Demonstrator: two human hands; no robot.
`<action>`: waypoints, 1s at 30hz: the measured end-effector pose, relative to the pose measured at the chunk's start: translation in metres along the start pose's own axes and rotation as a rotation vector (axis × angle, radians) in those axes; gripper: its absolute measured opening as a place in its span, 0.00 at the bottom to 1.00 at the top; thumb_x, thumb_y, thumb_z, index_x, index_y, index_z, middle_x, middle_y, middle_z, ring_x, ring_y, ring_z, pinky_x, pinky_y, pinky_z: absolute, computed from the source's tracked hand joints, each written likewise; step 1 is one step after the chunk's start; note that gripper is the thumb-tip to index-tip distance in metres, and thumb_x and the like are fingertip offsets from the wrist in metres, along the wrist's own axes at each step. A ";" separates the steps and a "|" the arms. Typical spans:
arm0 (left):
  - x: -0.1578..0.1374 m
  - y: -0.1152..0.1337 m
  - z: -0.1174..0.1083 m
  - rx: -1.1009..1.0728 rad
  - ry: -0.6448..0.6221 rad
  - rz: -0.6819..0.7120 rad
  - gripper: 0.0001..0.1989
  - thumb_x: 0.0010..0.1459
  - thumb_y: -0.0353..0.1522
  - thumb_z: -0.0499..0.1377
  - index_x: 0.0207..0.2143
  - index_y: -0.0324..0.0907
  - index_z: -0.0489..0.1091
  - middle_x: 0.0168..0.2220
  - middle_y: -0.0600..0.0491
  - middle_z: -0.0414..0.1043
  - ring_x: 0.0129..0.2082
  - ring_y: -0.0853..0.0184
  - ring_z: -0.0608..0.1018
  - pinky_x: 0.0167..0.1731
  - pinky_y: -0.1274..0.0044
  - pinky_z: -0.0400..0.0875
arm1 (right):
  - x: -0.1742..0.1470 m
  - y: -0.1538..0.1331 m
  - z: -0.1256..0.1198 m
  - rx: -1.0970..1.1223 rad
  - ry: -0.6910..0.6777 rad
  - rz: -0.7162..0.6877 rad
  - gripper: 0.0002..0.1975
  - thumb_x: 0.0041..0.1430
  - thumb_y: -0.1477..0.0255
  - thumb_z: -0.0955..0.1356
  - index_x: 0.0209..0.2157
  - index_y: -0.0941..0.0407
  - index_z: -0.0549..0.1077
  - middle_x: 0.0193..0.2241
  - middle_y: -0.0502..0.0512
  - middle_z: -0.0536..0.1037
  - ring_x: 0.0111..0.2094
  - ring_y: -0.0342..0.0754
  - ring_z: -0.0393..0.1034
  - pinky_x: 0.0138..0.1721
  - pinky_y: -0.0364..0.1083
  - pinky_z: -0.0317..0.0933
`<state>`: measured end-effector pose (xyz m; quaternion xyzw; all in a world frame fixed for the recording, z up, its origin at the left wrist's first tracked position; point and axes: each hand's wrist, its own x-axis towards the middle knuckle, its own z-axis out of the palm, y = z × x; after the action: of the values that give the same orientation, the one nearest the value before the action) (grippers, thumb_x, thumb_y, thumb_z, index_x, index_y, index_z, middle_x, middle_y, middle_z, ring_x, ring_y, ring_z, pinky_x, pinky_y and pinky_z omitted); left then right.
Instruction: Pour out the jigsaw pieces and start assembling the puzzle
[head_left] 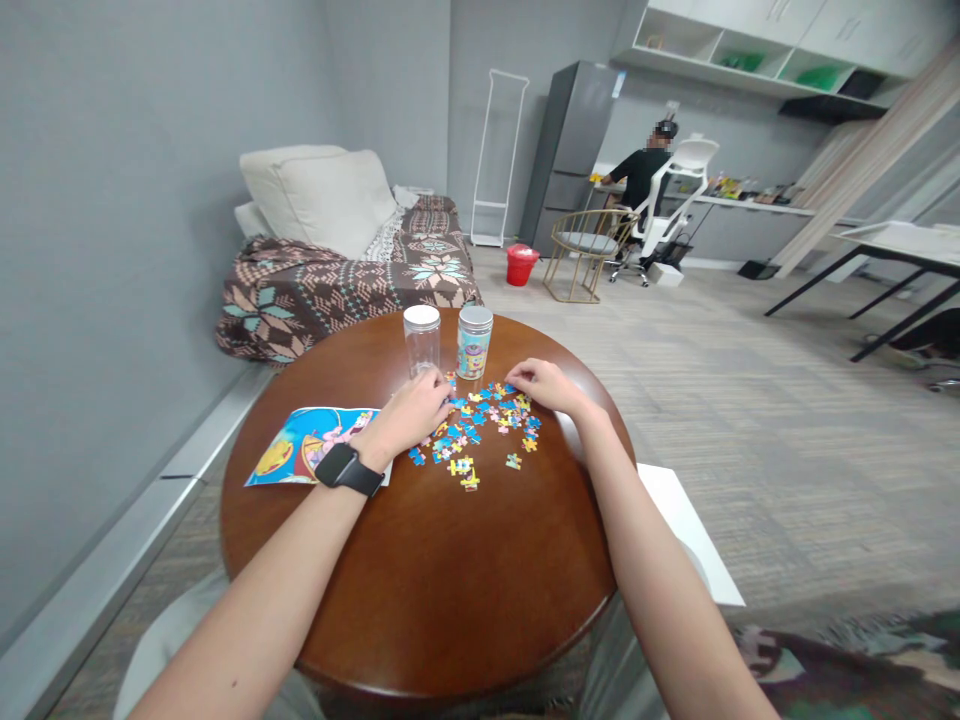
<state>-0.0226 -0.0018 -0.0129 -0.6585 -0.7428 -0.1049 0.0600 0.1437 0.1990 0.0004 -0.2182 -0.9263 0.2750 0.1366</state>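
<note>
Round wooden desk [450,580]: jigsaw pieces [480,420] scattered; left hand [416,410] and right hand [544,385], fingers curled, sorting them; joining calls for matching edges.

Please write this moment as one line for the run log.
left hand: on small colourful puzzle pieces | right hand: on same pieces | round brown wooden table | clear empty jar: upright
</note>
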 end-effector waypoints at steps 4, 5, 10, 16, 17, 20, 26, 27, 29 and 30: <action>-0.001 0.003 -0.003 -0.018 -0.004 -0.009 0.09 0.64 0.32 0.50 0.38 0.38 0.68 0.42 0.45 0.66 0.42 0.60 0.71 0.45 0.69 0.68 | 0.000 0.001 0.000 -0.005 0.015 -0.014 0.08 0.57 0.76 0.67 0.34 0.58 0.80 0.36 0.55 0.82 0.37 0.46 0.73 0.40 0.42 0.64; 0.000 0.003 -0.003 -0.027 0.004 -0.009 0.08 0.64 0.32 0.50 0.38 0.38 0.67 0.42 0.45 0.66 0.42 0.60 0.71 0.44 0.69 0.67 | 0.000 0.001 0.000 -0.007 0.019 -0.016 0.08 0.57 0.75 0.66 0.34 0.58 0.80 0.36 0.55 0.82 0.37 0.46 0.74 0.41 0.42 0.64; -0.001 0.002 -0.012 -0.118 0.019 -0.011 0.06 0.63 0.30 0.50 0.34 0.41 0.66 0.36 0.49 0.70 0.37 0.63 0.73 0.40 0.72 0.66 | -0.001 -0.001 0.000 -0.006 -0.001 0.002 0.09 0.57 0.77 0.66 0.33 0.58 0.80 0.36 0.55 0.82 0.36 0.45 0.74 0.40 0.41 0.64; -0.010 -0.012 -0.038 -0.162 0.075 -0.174 0.05 0.61 0.31 0.53 0.33 0.42 0.68 0.33 0.52 0.75 0.32 0.65 0.74 0.34 0.75 0.64 | -0.002 -0.004 -0.002 -0.008 -0.001 -0.002 0.08 0.58 0.75 0.66 0.34 0.58 0.79 0.36 0.54 0.81 0.36 0.45 0.73 0.38 0.41 0.64; -0.012 -0.015 -0.041 -0.158 0.064 -0.204 0.05 0.60 0.31 0.54 0.33 0.42 0.69 0.32 0.52 0.75 0.31 0.65 0.75 0.33 0.75 0.63 | -0.002 -0.004 -0.002 -0.010 0.005 -0.003 0.08 0.58 0.75 0.66 0.34 0.57 0.79 0.35 0.54 0.81 0.36 0.45 0.73 0.38 0.41 0.63; -0.016 -0.022 -0.046 -0.152 0.015 -0.277 0.07 0.59 0.32 0.54 0.32 0.43 0.71 0.31 0.52 0.77 0.30 0.65 0.75 0.32 0.76 0.63 | -0.003 -0.006 -0.004 -0.015 0.009 0.006 0.08 0.58 0.75 0.67 0.34 0.57 0.79 0.35 0.54 0.81 0.35 0.45 0.73 0.38 0.41 0.63; -0.015 -0.020 -0.044 -0.142 -0.066 -0.292 0.08 0.58 0.31 0.54 0.30 0.43 0.73 0.32 0.52 0.78 0.30 0.65 0.76 0.31 0.76 0.63 | -0.005 -0.010 -0.006 -0.001 -0.032 0.018 0.08 0.58 0.76 0.66 0.33 0.57 0.79 0.35 0.53 0.82 0.36 0.44 0.73 0.39 0.40 0.63; -0.015 -0.019 -0.044 -0.138 -0.071 -0.284 0.08 0.58 0.30 0.54 0.30 0.43 0.73 0.32 0.51 0.78 0.30 0.65 0.76 0.31 0.76 0.63 | -0.005 -0.010 -0.005 -0.003 -0.034 0.020 0.08 0.58 0.76 0.66 0.33 0.57 0.79 0.35 0.54 0.82 0.35 0.45 0.73 0.38 0.40 0.63; -0.015 -0.019 -0.042 -0.130 -0.072 -0.264 0.08 0.58 0.30 0.53 0.30 0.43 0.73 0.32 0.51 0.78 0.31 0.64 0.77 0.32 0.76 0.64 | -0.004 -0.008 -0.005 -0.010 -0.031 0.025 0.08 0.57 0.76 0.66 0.33 0.57 0.79 0.35 0.54 0.82 0.35 0.45 0.73 0.38 0.40 0.63; -0.015 -0.019 -0.042 -0.128 -0.073 -0.259 0.08 0.57 0.30 0.53 0.30 0.43 0.73 0.32 0.51 0.78 0.32 0.64 0.77 0.32 0.76 0.64 | -0.004 -0.007 -0.005 -0.014 -0.026 0.027 0.08 0.57 0.76 0.66 0.34 0.57 0.79 0.35 0.53 0.82 0.35 0.45 0.73 0.38 0.40 0.63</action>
<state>-0.0419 -0.0282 0.0226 -0.5630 -0.8150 -0.1350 -0.0230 0.1467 0.1940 0.0082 -0.2283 -0.9269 0.2730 0.1194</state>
